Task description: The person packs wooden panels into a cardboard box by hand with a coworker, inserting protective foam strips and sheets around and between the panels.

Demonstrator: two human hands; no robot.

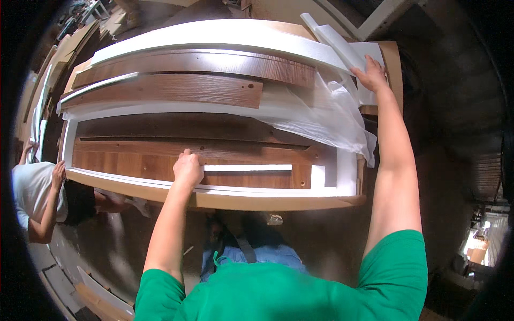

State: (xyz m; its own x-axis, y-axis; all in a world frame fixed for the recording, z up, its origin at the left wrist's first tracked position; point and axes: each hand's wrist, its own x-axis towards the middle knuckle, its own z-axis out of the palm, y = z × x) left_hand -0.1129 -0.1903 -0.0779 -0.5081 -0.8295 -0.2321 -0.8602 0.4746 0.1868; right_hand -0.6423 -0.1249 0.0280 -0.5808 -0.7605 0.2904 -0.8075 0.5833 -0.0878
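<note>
My left hand (188,169) is closed around one end of a thin white foam strip (249,168). The strip lies over a brown wood-grain panel (128,163) inside a long open cardboard box (267,201). At the box's far right corner, my right hand (370,75) has its thumb and fingers about the lower end of a white foam piece (338,49), which slants up and left. Exactly how the fingers grip it is partly hidden. White foam edging (347,174) lines the box, and a small foam block (317,176) sits near its right end.
Dark brown boards (193,65) and a long white foam piece (214,33) lie along the far side. Crumpled clear plastic sheeting (334,115) drapes over the right end. At left, another person's hand (58,174) touches the box; stacked cardboard (75,45) stands behind.
</note>
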